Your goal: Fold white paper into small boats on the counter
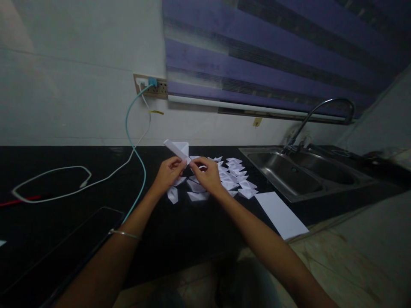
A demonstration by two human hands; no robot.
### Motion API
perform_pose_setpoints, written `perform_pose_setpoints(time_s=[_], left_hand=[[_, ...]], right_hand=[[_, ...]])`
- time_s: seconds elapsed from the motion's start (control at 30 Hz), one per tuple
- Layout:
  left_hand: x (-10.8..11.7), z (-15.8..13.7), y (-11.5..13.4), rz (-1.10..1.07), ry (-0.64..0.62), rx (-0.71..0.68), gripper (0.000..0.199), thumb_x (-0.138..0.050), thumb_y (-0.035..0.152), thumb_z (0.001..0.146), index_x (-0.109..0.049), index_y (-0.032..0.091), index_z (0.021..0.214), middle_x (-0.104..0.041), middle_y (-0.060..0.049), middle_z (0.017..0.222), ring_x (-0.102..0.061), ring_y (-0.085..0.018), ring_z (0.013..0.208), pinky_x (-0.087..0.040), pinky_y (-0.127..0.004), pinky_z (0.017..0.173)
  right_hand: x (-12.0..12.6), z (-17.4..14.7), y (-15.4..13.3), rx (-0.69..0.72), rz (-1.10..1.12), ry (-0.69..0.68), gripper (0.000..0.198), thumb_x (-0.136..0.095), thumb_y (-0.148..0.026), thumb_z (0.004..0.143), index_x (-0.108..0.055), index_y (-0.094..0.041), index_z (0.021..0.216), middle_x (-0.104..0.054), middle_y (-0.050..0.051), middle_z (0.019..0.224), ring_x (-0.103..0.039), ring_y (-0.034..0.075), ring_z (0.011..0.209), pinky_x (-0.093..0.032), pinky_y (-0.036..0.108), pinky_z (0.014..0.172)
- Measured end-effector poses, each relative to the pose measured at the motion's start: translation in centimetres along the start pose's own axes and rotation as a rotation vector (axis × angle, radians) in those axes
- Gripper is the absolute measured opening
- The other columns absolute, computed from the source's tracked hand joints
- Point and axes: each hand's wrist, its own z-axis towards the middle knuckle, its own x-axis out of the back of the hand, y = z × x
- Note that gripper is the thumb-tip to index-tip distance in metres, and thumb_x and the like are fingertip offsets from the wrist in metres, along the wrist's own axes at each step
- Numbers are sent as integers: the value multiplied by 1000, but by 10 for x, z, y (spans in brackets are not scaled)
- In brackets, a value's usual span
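A partly folded sheet of white paper (pixel 181 148) is held up over the black counter, a long folded strip pointing to the upper left. My left hand (pixel 171 172) pinches its lower edge between thumb and fingers. Close beside it, my right hand (pixel 205 172) is closed at the paper's lower right corner, thumb and forefinger together. Under and beyond my hands lie several folded white paper boats (pixel 236 173), in loose rows reaching right. One small folded paper piece (pixel 172 195) rests below my left hand.
A stack of flat white paper (pixel 282 214) lies at the counter's front right, near a double steel sink (pixel 285 171) with a curved tap (pixel 321 105). At left are a white cable (pixel 86 184), a teal cable (pixel 143 171) and a dark flat device (pixel 67 252).
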Motion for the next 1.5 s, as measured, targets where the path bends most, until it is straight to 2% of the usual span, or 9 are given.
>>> perform_pose_setpoints(time_s=[0.17, 0.37, 0.53, 0.73, 1.0, 1.13, 1.23, 1.33, 1.5], left_hand=[[1, -2, 0, -94, -111, 55, 30, -71, 44, 78, -61, 16, 75, -52, 5, 49, -45, -8, 39, -35, -18, 40], [1, -3, 2, -239, -202, 159, 33, -75, 45, 74, -61, 16, 77, -53, 5, 48, -45, -7, 37, -32, -17, 38], [-5, -4, 7, -262, -231, 227, 45, -70, 59, 74, -56, 17, 75, -56, 3, 52, -47, -7, 36, -30, -17, 35], [-12, -4, 14, -123, -111, 171, 47, -62, 63, 81, -55, 18, 72, -54, 3, 49, -47, -9, 36, -30, -19, 35], [-18, 3, 9, -116, 301, 46, 52, -57, 70, 83, -53, 19, 70, -53, 3, 57, -50, -11, 49, -39, -21, 44], [-19, 2, 8, -145, 311, 64, 58, -43, 75, 87, -42, 22, 63, -45, 4, 49, -43, -10, 42, -32, -23, 38], [-18, 3, 9, -314, 219, 103, 59, -38, 78, 87, -34, 24, 64, -34, 8, 41, -32, -8, 32, -26, -22, 34], [-15, 5, 9, -388, 99, 200, 60, -41, 82, 82, -35, 25, 66, -27, 11, 37, -24, -7, 27, -21, -20, 31], [-14, 2, 1, -290, -117, 191, 55, -60, 76, 73, -46, 23, 69, -35, 9, 39, -29, -9, 29, -23, -22, 32]], right_hand=[[-2, -1, 10, 3, -40, -108, 24, -60, -38, 91, -71, -18, 84, -70, 4, 80, -62, 14, 73, -45, 25, 64], [5, 4, 10, -67, 143, -336, 34, -58, -46, 92, -68, -16, 77, -62, 1, 67, -55, 12, 65, -41, 24, 62], [7, 4, 6, -122, 234, -403, 33, -57, -41, 91, -60, -17, 69, -55, -2, 59, -48, 11, 57, -37, 24, 57], [6, 2, 8, -62, 193, -371, 32, -54, -32, 90, -55, -17, 61, -49, -3, 56, -43, 10, 56, -33, 24, 57], [-4, -9, -4, 261, -198, -355, 27, -52, -23, 89, -49, -18, 63, -48, -2, 62, -42, 12, 61, -30, 26, 61], [-5, -12, -10, 306, -246, -467, 29, -52, -29, 94, -53, -19, 66, -54, 0, 66, -46, 13, 63, -33, 27, 64], [-2, -10, -10, 211, -142, -495, 37, -52, -39, 95, -57, -18, 64, -53, -1, 62, -47, 12, 60, -34, 26, 63], [1, -4, -5, 13, 36, -361, 44, -48, -46, 95, -61, -18, 65, -52, -1, 59, -48, 12, 59, -35, 26, 60], [8, 8, 7, -266, 416, -240, 38, -57, -51, 88, -61, -18, 69, -48, -3, 57, -44, 11, 54, -37, 25, 55]])
